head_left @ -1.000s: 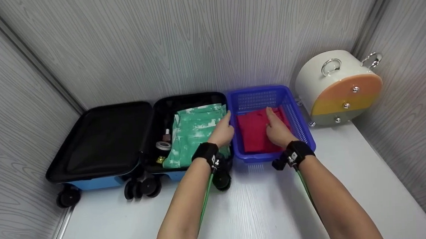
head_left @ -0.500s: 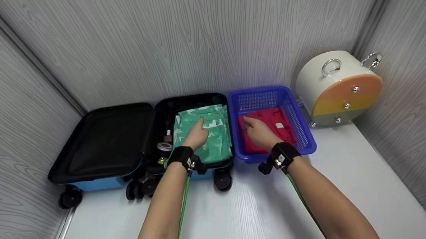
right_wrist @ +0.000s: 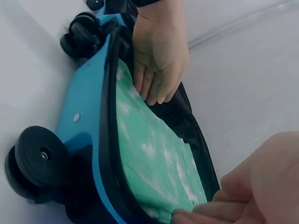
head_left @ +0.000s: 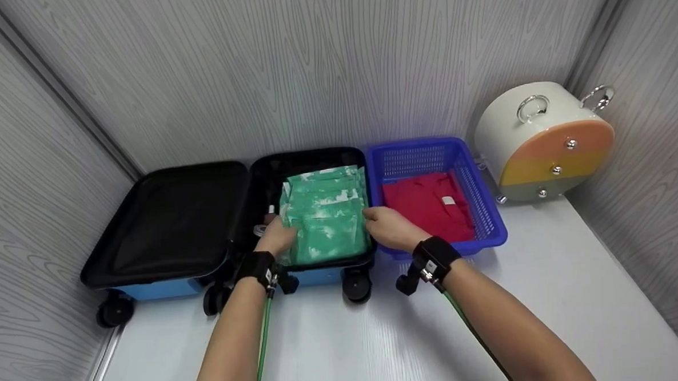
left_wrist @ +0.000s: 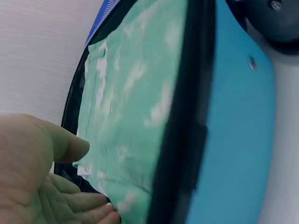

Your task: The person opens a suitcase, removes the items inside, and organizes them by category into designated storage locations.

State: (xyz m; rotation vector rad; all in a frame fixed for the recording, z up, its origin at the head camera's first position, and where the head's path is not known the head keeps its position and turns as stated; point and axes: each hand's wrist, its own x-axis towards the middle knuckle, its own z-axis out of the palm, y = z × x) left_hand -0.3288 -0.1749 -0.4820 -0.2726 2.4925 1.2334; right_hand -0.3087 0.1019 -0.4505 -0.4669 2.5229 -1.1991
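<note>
A folded green-and-white patterned garment point(head_left: 327, 237) lies inside the right half of the open suitcase point(head_left: 309, 157). At its left edge is my left hand point(head_left: 277, 239), fingertips right at the cloth; in the left wrist view the thumb point(left_wrist: 70, 147) stands apart from the extended fingers point(left_wrist: 88, 207). My right hand point(head_left: 395, 227) is at the garment's right edge, over the side where suitcase and basket meet. The right wrist view shows its fingers point(right_wrist: 210, 212) loosely extended beside the cloth. No grip shows in either hand.
The blue plastic basket point(head_left: 492, 221) with a folded red garment point(head_left: 425, 204) stands right of the suitcase. The suitcase's black lid half point(head_left: 174, 220) lies open on the left. A small bottle point(head_left: 270, 212) is partly hidden by the left hand. A white drum-shaped box point(head_left: 543, 141) stands at the right.
Both hands have moved left: the right from over the red garment to the green garment's right edge, the left across the green garment to its left edge.
</note>
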